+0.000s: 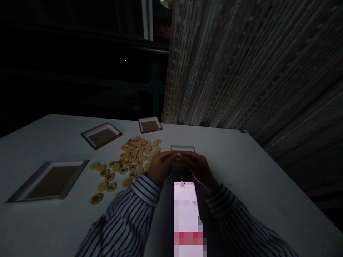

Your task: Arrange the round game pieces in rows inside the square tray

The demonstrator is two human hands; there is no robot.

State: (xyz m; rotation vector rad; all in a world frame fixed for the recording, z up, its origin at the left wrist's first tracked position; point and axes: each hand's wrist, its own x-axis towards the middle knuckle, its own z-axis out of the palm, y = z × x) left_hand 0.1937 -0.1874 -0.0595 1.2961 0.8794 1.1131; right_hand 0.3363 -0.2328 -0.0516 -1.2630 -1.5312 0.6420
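Pieces (133, 157) mostly lie loose, left of the table's (230, 167) middle; most look left to handle, with none in the three uncovered trays (60, 180).

One table. Four trays: one toward the left edge, two toward the far edge, one partly hidden beyond the hands. Two hands: left hand (162, 164) and right hand (199, 167), fingers bent inward, seemingly pinching one piece (178, 156) between them. One lit phone (186, 214) between two sleeves. Pieces: dozens, too overlapped to count exactly.

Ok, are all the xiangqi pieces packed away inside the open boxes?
No, many xiangqi pieces lie loose in a pile on the white table.
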